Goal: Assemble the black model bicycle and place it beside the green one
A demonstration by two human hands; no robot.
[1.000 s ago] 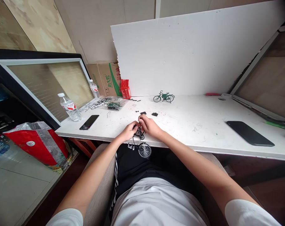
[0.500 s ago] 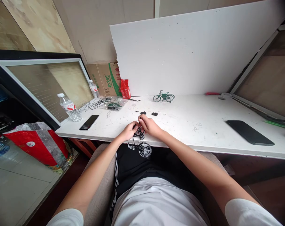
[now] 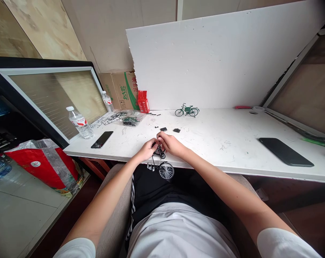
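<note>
A black model bicycle (image 3: 166, 170) with silvery spoked wheels hangs over the table's front edge, one wheel toward my lap and the other up between my hands. My left hand (image 3: 146, 149) pinches it from the left side. On the right, my right hand (image 3: 170, 143) has its fingers closed at the upper wheel, thumb and fingertips close together. Whether a small part sits between those fingertips is hidden. Small black pieces (image 3: 176, 130) lie on the white table (image 3: 210, 139) just beyond my hands.
A finished green model bicycle (image 3: 187, 110) stands at the back. To the left are a phone (image 3: 102, 139), a water bottle (image 3: 81, 123), a bag of green parts (image 3: 130, 120), black part frames (image 3: 112, 118) and a red box (image 3: 143, 102). A larger dark phone (image 3: 286, 152) lies right.
My right fingers have shifted very slightly to the left at the upper wheel. Both hands stay on the model bicycle, which is otherwise held in nearly the same pose.
</note>
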